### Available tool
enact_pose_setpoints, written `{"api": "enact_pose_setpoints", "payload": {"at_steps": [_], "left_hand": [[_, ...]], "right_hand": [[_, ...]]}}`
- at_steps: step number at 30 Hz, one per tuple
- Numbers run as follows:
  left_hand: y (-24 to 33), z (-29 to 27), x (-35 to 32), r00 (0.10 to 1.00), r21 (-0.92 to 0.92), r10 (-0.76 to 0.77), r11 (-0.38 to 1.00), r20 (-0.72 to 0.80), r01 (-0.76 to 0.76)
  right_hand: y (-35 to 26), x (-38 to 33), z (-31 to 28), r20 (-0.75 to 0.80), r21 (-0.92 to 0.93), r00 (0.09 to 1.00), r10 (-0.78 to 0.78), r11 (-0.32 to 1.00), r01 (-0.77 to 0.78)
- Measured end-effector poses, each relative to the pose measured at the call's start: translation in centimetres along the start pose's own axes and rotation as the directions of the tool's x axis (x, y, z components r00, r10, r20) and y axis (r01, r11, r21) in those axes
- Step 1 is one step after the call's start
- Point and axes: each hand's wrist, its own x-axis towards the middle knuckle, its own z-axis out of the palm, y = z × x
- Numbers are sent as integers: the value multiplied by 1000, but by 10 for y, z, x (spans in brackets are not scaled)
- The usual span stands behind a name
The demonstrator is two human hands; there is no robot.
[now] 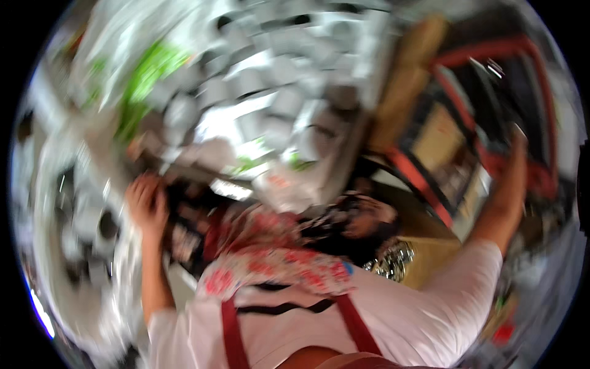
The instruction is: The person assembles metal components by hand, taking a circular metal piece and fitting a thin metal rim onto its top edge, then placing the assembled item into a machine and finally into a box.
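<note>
The view is smeared by motion. My left hand (pixel 147 200) is at the near left corner of a work surface heaped with white cylindrical pieces (pixel 286 101). Its fingers look curled; whatever they close on is hidden. Out to the far right, my right hand (pixel 518 144) reaches to a black bag-like holder with red edging (pixel 534 61). Its fingers are blurred against the dark inside, so their grip does not show. A small bright metallic glint lies by the fingertips. Near the middle edge of the heap lies a crumpled clear plastic bag (pixel 289 187).
A large clear plastic bag (pixel 46 246) with more white pieces stands at my left. Bright green material (pixel 150 74) shows at the heap's left. Brown cardboard (pixel 405 80) stands right of the heap. Shiny metal parts (pixel 393 261) lie by a cardboard box (pixel 430 264) near my right side.
</note>
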Motion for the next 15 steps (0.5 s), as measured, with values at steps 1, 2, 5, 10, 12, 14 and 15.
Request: {"api": "enact_pose_setpoints", "payload": {"at_steps": [1, 2, 5, 10, 12, 14, 15], "left_hand": [[4, -6, 9, 998, -36, -45, 998, 42, 47], [3, -7, 21, 999, -64, -36, 997, 41, 38], [-1, -15, 39, 938, -280, -333, 895, 100, 347], [-38, 12, 101, 877, -173, -394, 877, 277, 448], [-76, 48, 134, 830, -78, -407, 881, 382, 467], [-122, 98, 152, 806, 21, -407, 897, 430, 442], [-144, 129, 163, 790, 34, -414, 893, 453, 449]], "right_hand": [[3, 12, 20, 0, 3, 1000, -25, 1000, 25], [26, 13, 35, -7, -10, 1000, -9, 1000, 9], [42, 27, 39, -55, -69, 998, 36, 997, -40], [81, 47, 47, -113, -151, 991, 77, 984, -93], [108, 49, 51, -132, -187, 986, 101, 974, -124], [143, 46, 54, -163, -241, 982, 97, 961, -135], [168, 44, 47, -195, -301, 979, 61, 946, -119]]}}
